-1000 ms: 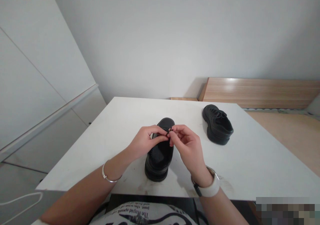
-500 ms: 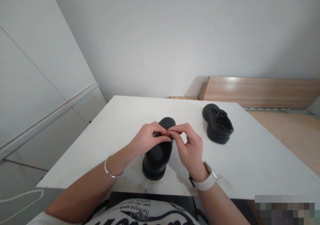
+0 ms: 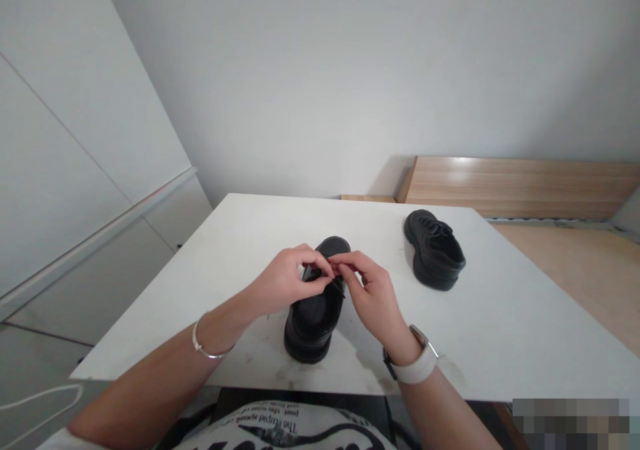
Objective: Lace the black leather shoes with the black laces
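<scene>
Over the near black shoe (image 3: 314, 313), left hand (image 3: 285, 279) and right hand (image 3: 373, 297) each grip its lace (image 3: 339, 288), mostly hidden between them.

left arm: bare, comes in from the lower left, forearm angled up toward the middle.
left hand (image 3: 285, 280): knuckles up, fingers curled, thumb and forefinger pinched at their tips.
right arm: bare, rises from the lower right, wrist bent inward.
right hand (image 3: 373, 295): back toward the camera, thumb and forefinger pinched, other fingers loosely curled.
both hands: fingertips touching.
</scene>
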`<state>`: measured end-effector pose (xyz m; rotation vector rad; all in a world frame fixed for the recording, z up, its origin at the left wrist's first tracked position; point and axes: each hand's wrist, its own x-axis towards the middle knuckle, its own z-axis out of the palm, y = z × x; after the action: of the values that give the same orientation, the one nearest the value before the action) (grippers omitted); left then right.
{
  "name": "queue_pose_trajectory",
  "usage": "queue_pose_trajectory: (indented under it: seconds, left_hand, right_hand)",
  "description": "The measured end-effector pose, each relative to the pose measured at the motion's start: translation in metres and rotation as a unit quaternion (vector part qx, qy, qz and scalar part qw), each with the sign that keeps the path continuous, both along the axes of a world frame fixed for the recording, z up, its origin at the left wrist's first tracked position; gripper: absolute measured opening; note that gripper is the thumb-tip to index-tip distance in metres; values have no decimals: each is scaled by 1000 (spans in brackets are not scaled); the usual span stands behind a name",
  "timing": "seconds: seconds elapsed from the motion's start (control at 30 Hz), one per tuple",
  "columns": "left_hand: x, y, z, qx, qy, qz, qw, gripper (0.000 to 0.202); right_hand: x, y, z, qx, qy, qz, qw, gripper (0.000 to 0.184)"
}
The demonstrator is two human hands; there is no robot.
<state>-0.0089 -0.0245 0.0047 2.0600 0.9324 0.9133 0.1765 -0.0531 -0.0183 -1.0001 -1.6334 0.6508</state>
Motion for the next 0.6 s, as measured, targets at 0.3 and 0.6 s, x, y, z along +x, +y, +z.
queue_pose_trajectory:
  seconds: [0.3, 0.6]
  left_hand:
    - [7, -2, -11, 395, 99, 19, 913, 14]
    - [3, -1, -18, 449, 113, 19, 886, 13]
  right_hand:
    - [2, 10, 4, -72, -11, 24, 997, 16]
    - [13, 27, 12, -132, -31, 123, 983, 15]
